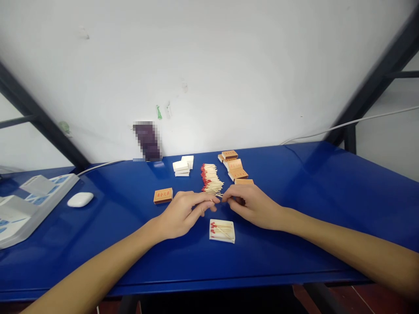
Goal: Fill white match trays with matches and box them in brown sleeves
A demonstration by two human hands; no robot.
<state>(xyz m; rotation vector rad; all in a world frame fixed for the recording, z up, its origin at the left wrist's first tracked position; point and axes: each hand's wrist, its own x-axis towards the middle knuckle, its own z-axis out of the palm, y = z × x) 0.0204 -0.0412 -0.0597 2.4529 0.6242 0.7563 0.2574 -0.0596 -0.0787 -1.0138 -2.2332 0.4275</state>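
A pile of red-headed matches [212,176] lies on the blue table, heads to the left. At its near end, my left hand [188,211] has thumb and fingers drawn together; whatever is between them is too small to make out. Close beside it, fingertips almost meeting, my right hand [255,206] is closed in a pinch by the match ends, its grip partly hidden. Just below both hands sits an open white matchbox tray [222,239] with several matches inside, their heads to the left.
An orange matchbox [163,196] lies left of my left hand. White trays [181,167] are stacked behind it. Several orange matchbox sleeves [238,173] are heaped beyond my right hand. Farther left are a white rounded case [80,199] and a grey-white holder [42,209].
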